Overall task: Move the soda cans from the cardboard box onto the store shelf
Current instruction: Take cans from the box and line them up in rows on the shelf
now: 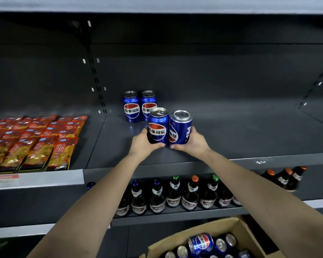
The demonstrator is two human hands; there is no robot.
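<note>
Two cans (131, 107) upright on dark grey shelf (231, 131); snack packets (35, 142) left.

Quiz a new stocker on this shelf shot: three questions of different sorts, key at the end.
1. True or false: the left hand is empty.
2. How many cans stand unheld at the back of the shelf? A) one B) two C) four
3. Fill in: the lower shelf carries rows of ____.

Key
1. False: it grips a blue can, and the right hand grips a second can.
2. B
3. bottles
</note>
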